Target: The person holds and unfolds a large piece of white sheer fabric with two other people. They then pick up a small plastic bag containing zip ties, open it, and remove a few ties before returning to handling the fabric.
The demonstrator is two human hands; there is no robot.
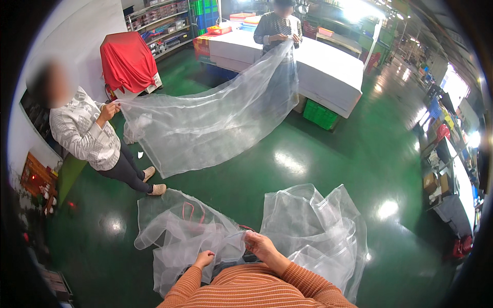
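Note:
A sheer white mesh fabric [174,246] hangs in loose folds in front of me and spreads toward the floor on the left. My right hand [262,245] is closed on its gathered edge, thumb uppermost. My left hand [205,258] is curled with fingers together against the same mesh; what it pinches, if anything, is hidden. Thin red cord [192,211] shows in the mesh beyond my hands. More translucent mesh [323,226] lies bunched to the right of my right hand.
Two people stand ahead, at the left and far centre, stretching a large mesh sheet [215,128] between them. Behind are a white-covered table [328,72], a green crate [319,114] and a red cloth-covered object [128,61]. A cluttered bench [457,169] lines the right side.

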